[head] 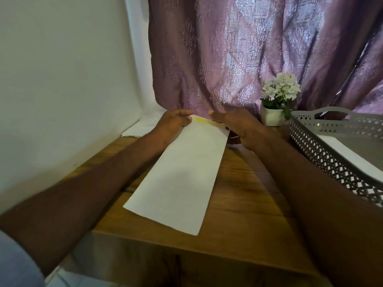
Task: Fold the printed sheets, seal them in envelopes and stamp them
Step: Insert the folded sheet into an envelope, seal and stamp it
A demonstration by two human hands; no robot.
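Head view: a long white envelope (pixel 178 177) lies slantwise on the wooden bench (pixel 244 208), its far end showing a yellow strip. Left hand (pixel 172 125) pinches the far left corner; right hand (pixel 238 127) curls over the far right corner. More white paper (pixel 141 127) lies by the wall. At right stand a potted white flower (pixel 276 100) and a grey perforated tray (pixel 323 150).

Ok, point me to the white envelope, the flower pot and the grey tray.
white envelope (pixel 178 179), head view, middle of its flat face.
flower pot (pixel 271 117), head view, white front wall below the blooms.
grey tray (pixel 323 154), head view, perforated left side wall.
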